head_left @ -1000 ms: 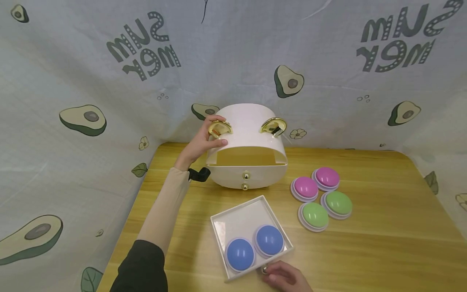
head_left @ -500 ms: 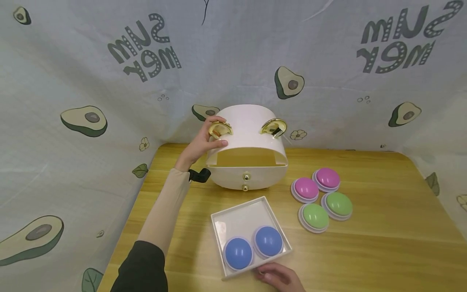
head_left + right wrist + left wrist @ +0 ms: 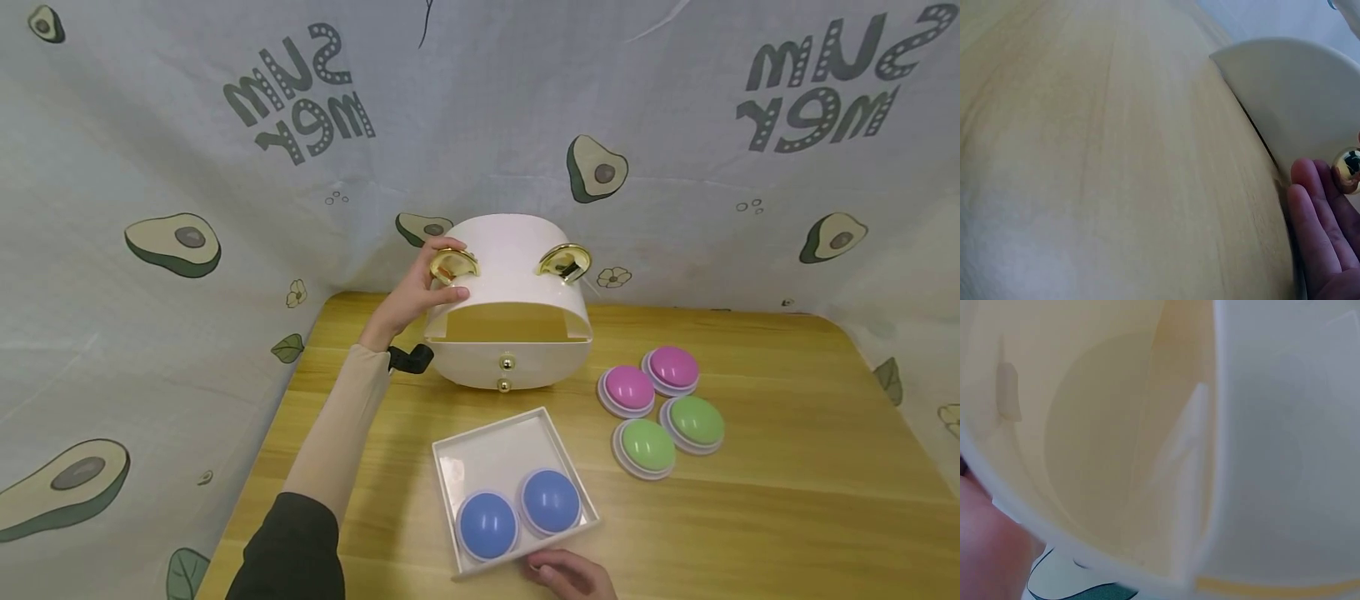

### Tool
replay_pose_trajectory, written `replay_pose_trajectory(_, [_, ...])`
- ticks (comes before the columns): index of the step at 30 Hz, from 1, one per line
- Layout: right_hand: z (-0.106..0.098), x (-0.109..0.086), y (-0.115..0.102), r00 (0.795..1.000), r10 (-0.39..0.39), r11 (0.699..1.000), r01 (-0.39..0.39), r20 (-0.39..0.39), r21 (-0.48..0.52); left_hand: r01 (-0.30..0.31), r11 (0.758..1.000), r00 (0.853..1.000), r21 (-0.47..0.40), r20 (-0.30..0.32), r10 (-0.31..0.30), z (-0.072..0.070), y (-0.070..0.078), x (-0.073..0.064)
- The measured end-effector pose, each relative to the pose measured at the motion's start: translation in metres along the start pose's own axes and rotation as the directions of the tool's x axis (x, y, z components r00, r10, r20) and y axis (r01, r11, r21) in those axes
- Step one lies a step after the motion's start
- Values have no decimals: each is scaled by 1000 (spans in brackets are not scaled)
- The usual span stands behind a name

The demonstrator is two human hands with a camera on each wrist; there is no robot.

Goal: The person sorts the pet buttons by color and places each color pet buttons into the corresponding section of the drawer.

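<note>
Far left, your left grip (image 3: 411, 298) curls part-closed round a gold half-moon ear (image 3: 453, 265) on the glossy white rounded box (image 3: 510, 243), thumb on the shell. Box looks like thin, stiff plastic: light, apt to skid, so bracing at the ear's base seems sound. Nearer you, a shallow white square drawer (image 3: 491, 465) lies askew on the wood-grain counter (image 3: 810, 433), two glossy blue domes (image 3: 488, 525) (image 3: 551, 501) in its near half. Your right grip (image 3: 572, 573) pinches its round gold knob (image 3: 1349, 170); how firmly, can't tell. Knob likely slippery: hold near the root, drawer level, since the domes could slide. Farther right, two pink domes (image 3: 629, 387) (image 3: 672, 367) and two green domes (image 3: 648, 444) (image 3: 697, 419) sit clustered.
</note>
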State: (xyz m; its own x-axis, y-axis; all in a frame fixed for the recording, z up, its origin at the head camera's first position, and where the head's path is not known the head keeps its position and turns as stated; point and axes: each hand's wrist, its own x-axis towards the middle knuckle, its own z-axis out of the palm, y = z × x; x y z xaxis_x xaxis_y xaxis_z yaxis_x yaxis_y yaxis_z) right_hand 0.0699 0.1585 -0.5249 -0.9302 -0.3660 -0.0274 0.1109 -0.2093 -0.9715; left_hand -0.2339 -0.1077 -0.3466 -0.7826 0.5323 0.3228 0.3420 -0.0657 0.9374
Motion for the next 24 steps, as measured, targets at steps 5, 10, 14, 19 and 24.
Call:
replay_pose_trajectory(5, [1,0,1,1000,-18,1000,17,-21,-18,-4,1000,1000,8,-1,4,0,0,0])
replay_pose_trajectory(10, [3,3,-1,999,-12,998,9,-51,-68,-8,1000,1000,4,0,8,0,1,0])
replay_pose_trajectory(14, [2,6,-2,999,-37,996,34,-28,-79,-13,1000,1000,-4,3,13,1,0,0])
replay_pose_trajectory(19, [-4,6,-6,999,-15,1000,16,39,-19,-20,1000,1000,-11,11,20,0,-3,1])
replay_pose_trajectory(24, [-10,4,-12,995,102,994,-102,0,49,-24,999,1000,-26,14,24,-1,-3,2])
